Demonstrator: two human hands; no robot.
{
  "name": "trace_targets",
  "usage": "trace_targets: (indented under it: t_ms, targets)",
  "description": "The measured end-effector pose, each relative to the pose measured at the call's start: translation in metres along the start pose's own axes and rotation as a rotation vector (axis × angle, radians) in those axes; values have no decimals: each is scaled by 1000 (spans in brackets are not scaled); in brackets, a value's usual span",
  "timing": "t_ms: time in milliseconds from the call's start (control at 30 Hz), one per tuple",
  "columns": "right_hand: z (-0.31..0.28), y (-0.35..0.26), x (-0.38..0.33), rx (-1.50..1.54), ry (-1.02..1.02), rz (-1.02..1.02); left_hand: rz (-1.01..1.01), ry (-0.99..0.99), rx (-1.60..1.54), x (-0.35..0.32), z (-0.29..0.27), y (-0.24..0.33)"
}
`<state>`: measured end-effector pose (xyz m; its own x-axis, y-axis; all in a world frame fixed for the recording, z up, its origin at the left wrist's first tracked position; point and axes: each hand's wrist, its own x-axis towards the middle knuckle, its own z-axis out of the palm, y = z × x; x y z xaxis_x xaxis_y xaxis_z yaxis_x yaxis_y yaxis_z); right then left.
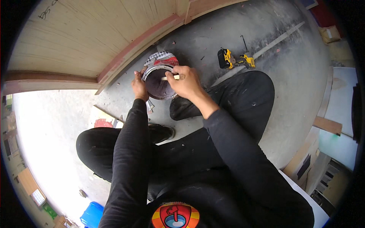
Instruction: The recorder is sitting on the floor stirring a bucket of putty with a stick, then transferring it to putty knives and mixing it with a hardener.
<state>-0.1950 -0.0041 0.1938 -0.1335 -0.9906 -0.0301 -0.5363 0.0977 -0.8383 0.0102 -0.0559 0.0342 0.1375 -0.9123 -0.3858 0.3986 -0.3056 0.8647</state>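
Stirring is in hand: the paint can is gripped at nine o'clock by the left hand, a wooden stick clenched in the right hand; steady circling is called for next.

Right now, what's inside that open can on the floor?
The can holds a dark purplish-brown liquid. The right hand dips a pale wooden stick into it. The stick's lower end and the can's bottom are covered.

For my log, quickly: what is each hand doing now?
Left hand: closed on the paint can rim.
Right hand: closed, holding a wooden stick.
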Motion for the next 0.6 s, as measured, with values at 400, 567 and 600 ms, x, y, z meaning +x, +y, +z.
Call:
trace_targets:
  t_ms: [400, 567, 600]
  targets:
    - [-15, -19, -12, -57, -4, -163, 209, 89, 323, 2, 5, -7]
    - [-18, -20, -10, -79, -79, -48, 157, 87, 372, -2, 14, -4]
    - [-19, -20, -9, -80, -69, -94, 174, 47, 330, -3, 17, -3]
